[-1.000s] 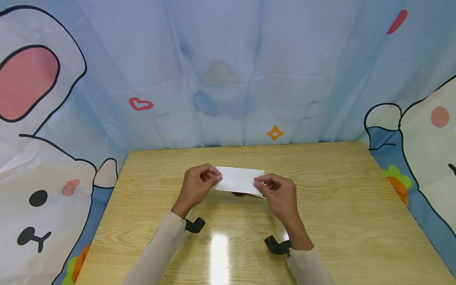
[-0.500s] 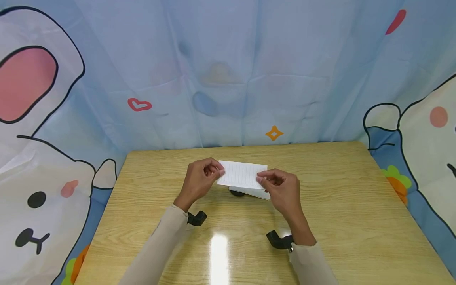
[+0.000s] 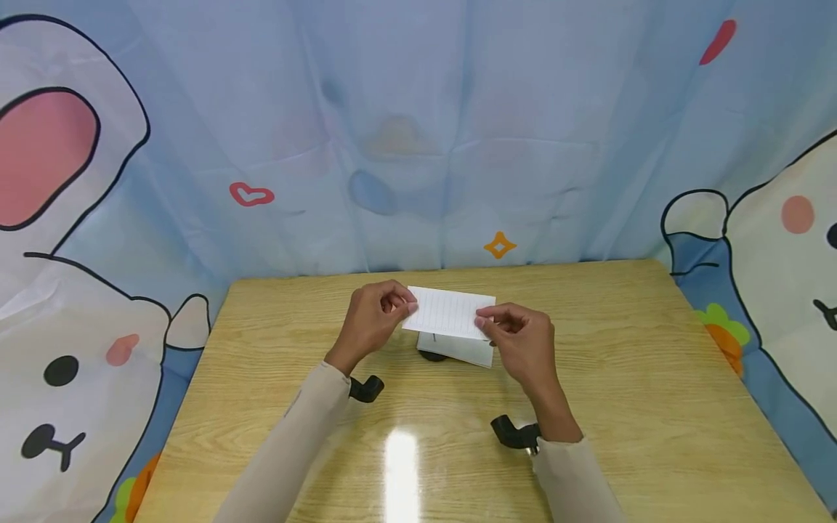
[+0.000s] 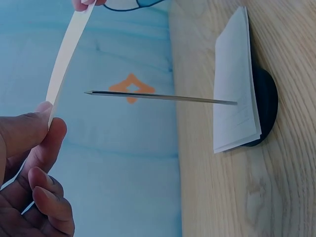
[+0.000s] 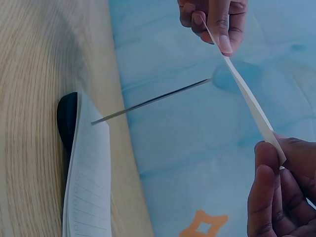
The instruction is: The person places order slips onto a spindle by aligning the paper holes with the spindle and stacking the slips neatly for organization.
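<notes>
A lined paper slip (image 3: 447, 312) is stretched between both hands over a bill spike. My left hand (image 3: 374, 319) pinches its left end between thumb and fingers; my right hand (image 3: 523, 345) pinches the other end. Below, a small stack of lined paper slips (image 3: 461, 351) is threaded on the thin metal spike (image 4: 163, 96), lying on its round black base (image 4: 267, 106). In the left wrist view the pointed tip stands free, with a gap between it and the held slip. From the head view, the held slip hides most of the spike.
The spike's base stands on a wood-grain table (image 3: 294, 450), toward the back edge. Behind the table hangs a light blue cloth (image 3: 405, 87) with cartoon prints. Black wrist mounts (image 3: 368, 389) sit at both wrists, and a bright glare streak crosses the front of the tabletop.
Both hands have moved up and slightly right in the head view with the slip. More of the threaded stack shows beneath it.
</notes>
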`<state>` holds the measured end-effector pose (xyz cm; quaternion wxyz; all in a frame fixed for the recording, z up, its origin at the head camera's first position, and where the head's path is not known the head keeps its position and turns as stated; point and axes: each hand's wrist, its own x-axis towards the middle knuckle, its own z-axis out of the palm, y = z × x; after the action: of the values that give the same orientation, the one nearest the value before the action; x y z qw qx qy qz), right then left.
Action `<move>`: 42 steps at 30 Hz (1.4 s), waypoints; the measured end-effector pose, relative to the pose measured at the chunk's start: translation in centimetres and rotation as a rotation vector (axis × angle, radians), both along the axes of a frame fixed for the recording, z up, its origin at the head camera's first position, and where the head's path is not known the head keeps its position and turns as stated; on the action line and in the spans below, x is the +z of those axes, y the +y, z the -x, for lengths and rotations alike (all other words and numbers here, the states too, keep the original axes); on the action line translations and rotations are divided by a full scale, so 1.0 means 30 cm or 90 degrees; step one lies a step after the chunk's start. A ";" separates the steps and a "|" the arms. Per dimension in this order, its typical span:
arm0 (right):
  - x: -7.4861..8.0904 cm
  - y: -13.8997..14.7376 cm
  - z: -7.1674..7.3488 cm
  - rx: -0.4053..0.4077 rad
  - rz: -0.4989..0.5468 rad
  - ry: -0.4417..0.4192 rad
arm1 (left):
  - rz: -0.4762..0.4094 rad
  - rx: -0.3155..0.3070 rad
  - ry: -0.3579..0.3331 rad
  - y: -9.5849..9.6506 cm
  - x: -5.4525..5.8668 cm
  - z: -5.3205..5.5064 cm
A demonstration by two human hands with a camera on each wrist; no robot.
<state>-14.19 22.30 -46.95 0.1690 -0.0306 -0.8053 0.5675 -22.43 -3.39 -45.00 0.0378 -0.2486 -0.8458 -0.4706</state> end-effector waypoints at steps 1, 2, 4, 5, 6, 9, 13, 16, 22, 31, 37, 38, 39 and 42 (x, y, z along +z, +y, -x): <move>-0.001 0.001 0.004 -0.001 -0.001 0.001 | 0.000 0.000 -0.002 0.003 0.001 0.005; -0.001 0.002 0.008 -0.002 -0.002 0.001 | 0.000 -0.001 -0.005 0.005 0.001 0.009; -0.003 0.005 0.015 -0.006 -0.001 -0.002 | 0.001 -0.002 -0.007 0.011 0.001 0.019; -0.005 0.006 0.019 -0.007 0.000 -0.003 | 0.002 -0.003 -0.009 0.013 0.001 0.023; -0.005 0.008 0.022 -0.009 0.002 -0.006 | 0.003 -0.004 -0.012 0.016 0.001 0.027; -0.006 0.011 0.030 -0.010 0.007 -0.016 | 0.009 -0.005 -0.018 0.022 -0.001 0.039; -0.002 0.012 0.038 -0.010 0.015 -0.026 | 0.013 -0.001 -0.030 0.028 -0.002 0.053; -0.002 0.013 0.044 -0.010 0.021 -0.035 | 0.011 0.000 -0.043 0.034 -0.003 0.064; -0.016 0.016 0.056 -0.013 0.029 -0.055 | 0.014 0.006 -0.061 0.044 -0.013 0.078; -0.034 0.020 0.061 -0.013 0.039 -0.064 | 0.003 0.004 -0.052 0.051 -0.025 0.081; -0.045 0.023 0.061 -0.013 0.046 -0.071 | 0.007 0.004 -0.047 0.057 -0.036 0.086; -0.049 0.023 0.061 -0.013 0.044 -0.073 | 0.012 0.005 -0.046 0.058 -0.039 0.086; -0.053 0.024 0.061 -0.013 0.043 -0.076 | 0.019 0.005 -0.046 0.058 -0.044 0.085; -0.067 0.026 0.060 -0.012 0.037 -0.090 | 0.041 0.006 -0.050 0.057 -0.060 0.079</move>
<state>-15.98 23.09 -48.95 0.1162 -0.0832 -0.7981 0.5853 -24.81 -1.68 -46.80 -0.0012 -0.2268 -0.8624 -0.4526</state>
